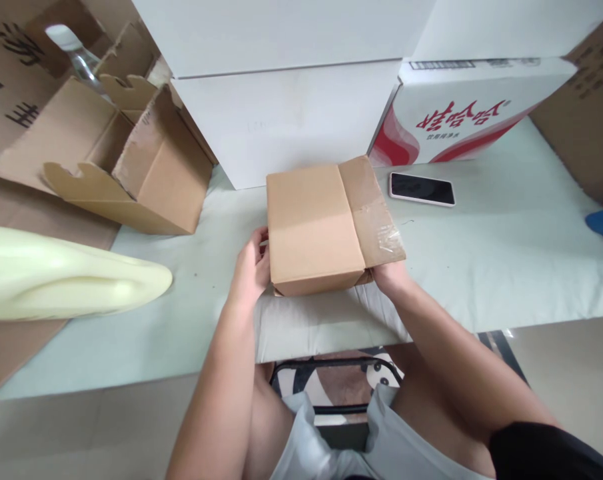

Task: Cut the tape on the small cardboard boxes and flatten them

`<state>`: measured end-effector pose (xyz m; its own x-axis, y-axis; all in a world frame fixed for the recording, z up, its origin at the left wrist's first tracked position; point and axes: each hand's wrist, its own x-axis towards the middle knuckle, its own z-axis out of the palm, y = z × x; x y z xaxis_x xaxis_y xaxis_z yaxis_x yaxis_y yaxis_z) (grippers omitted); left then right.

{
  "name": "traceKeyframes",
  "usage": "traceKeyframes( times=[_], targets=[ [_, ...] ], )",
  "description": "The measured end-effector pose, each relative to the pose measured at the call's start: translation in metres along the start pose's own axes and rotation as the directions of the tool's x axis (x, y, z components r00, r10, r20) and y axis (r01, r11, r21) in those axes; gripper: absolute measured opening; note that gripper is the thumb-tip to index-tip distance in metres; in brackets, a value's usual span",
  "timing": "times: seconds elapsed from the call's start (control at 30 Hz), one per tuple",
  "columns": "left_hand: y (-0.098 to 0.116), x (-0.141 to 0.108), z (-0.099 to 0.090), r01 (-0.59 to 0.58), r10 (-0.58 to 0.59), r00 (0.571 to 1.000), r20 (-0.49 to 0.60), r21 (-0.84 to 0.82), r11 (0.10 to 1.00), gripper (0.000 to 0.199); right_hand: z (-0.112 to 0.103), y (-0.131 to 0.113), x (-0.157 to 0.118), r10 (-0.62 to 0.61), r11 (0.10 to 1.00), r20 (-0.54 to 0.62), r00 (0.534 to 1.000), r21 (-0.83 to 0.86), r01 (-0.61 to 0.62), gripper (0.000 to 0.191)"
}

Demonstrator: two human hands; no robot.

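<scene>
A small brown cardboard box (311, 223) lies in front of me on the pale green cloth, with a flap (371, 210) standing out at its right end and clear tape along that flap. At the box's left side, my left hand (254, 263) has its fingers curled against the cardboard, partly hidden by it. My right hand (390, 275) is at the near right corner, under the flap, which covers its fingers. Between them the two hands appear to hold the box.
White cartons (291, 120) stand stacked behind the box, beside a red-and-white carton (461, 113). A phone (422, 189) lies to the right. Left are an open cardboard box (166, 180), a clear bottle (84, 63) and a pale yellow object (81, 277). The table's cloth-covered edge (131, 380) runs in front.
</scene>
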<state>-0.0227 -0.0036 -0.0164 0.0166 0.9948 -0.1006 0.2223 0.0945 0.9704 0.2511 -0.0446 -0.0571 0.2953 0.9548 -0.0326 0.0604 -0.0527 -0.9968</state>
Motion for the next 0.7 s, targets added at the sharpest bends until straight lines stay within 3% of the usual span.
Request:
traceKeyframes(
  times=[0.13,0.33,0.7],
  targets=[
    [0.0013,-0.0010,0.0000,-0.054,0.053,0.999,0.010,0.058,0.997,0.038,0.0009,-0.0022,-0.0001,0.014,0.999,-0.012,1.000,0.049,-0.013,0.066],
    [0.0010,-0.0021,0.0010,-0.014,0.014,1.000,0.018,0.008,1.000,0.039,-0.0031,-0.0012,-0.0005,-0.021,1.000,0.024,0.999,-0.011,0.022,0.067],
    [-0.0038,0.0014,-0.0024,-0.017,0.030,0.995,-0.090,0.144,0.989,0.029,-0.0050,0.0024,0.0017,-0.047,0.998,0.052,0.998,-0.036,0.049,0.063]
  ],
)
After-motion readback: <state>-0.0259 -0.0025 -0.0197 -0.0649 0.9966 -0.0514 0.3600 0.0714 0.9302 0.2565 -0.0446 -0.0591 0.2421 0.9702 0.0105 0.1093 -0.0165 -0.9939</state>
